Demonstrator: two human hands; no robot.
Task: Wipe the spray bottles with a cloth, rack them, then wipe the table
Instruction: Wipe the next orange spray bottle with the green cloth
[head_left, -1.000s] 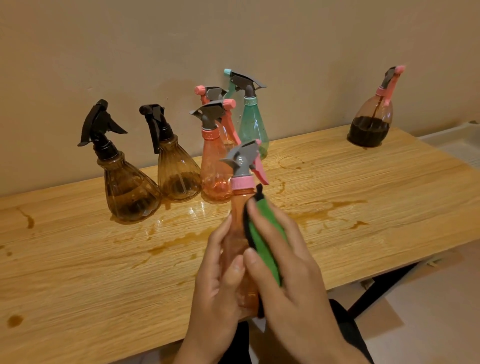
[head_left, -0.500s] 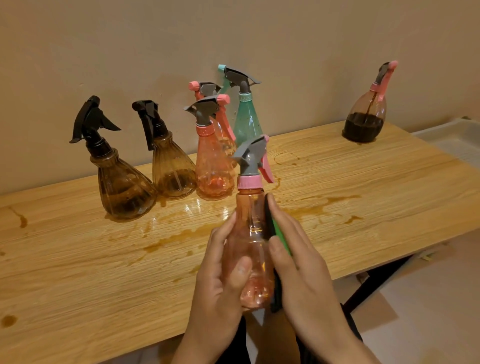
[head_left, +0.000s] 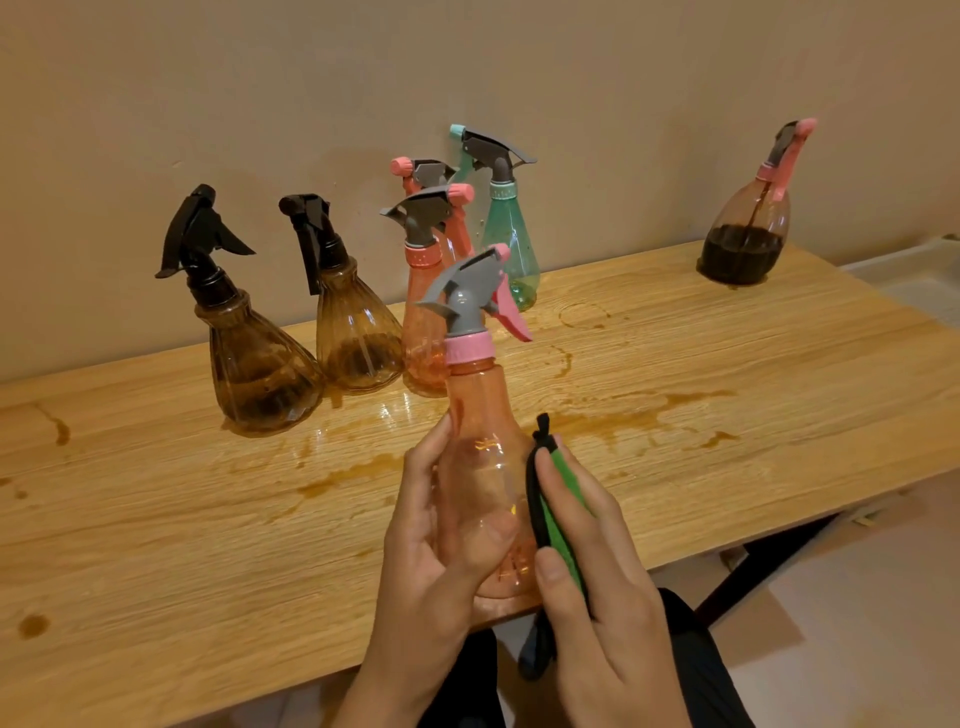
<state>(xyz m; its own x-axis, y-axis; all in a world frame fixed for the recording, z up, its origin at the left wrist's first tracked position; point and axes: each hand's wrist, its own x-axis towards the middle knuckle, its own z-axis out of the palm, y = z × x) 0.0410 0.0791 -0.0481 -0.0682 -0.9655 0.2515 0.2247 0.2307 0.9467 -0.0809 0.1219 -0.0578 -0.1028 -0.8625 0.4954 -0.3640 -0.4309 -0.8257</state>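
Observation:
My left hand (head_left: 436, 566) grips an orange spray bottle (head_left: 480, 457) with a grey and pink trigger head, upright above the table's front edge. My right hand (head_left: 597, 582) presses a green cloth with black trim (head_left: 558, 512) against the bottle's right side, thumb and fingers around the cloth. On the wooden table (head_left: 156, 545) behind stand two brown bottles with black heads (head_left: 254, 364) (head_left: 353, 332), two more orange bottles (head_left: 423, 291) and a green bottle (head_left: 511, 244). No rack is in view.
A brown bottle with a pink trigger (head_left: 748, 228), part full of dark liquid, stands at the table's far right by the wall. Brown liquid spills (head_left: 623, 415) streak the tabletop's middle. A black table leg (head_left: 769, 566) shows below right.
The bottle has been turned in my left hand and stands more upright. My right hand with the cloth has slid down the bottle's right side.

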